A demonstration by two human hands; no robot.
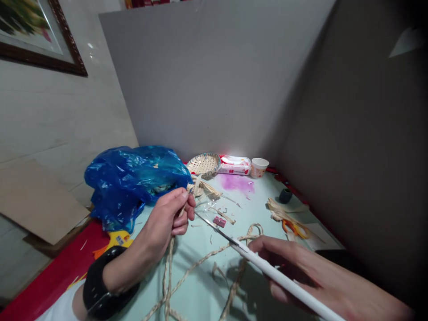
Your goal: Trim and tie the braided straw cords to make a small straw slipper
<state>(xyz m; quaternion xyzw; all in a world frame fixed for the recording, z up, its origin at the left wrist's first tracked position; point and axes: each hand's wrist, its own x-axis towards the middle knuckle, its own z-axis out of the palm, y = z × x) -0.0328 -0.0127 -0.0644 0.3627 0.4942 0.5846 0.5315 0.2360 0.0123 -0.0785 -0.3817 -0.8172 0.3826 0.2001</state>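
Note:
My left hand [172, 211] is closed, pinching the end of a braided straw cord [170, 256] in its fingertips; a pale flat strip [198, 183] sticks up from the pinch. My right hand [290, 263] is closed around a tool with a long white handle [267, 265] and a thin, pointed metal end [214, 226]; its exact kind is unclear. The metal tip is close to my left fingertips; whether it touches the cord, I cannot tell. More of the braid loops over the pale green tabletop [195, 294] below both hands.
Behind my left hand lies a crumpled blue plastic bag [133, 174]. A woven basket [203, 164], a tissue pack [236, 165] and a paper cup [260, 167] line the back. Orange-handled scissors [294, 228], straw strips [277, 209] and a dark spool [285, 195] lie right. Grey panels [217, 80] enclose the table.

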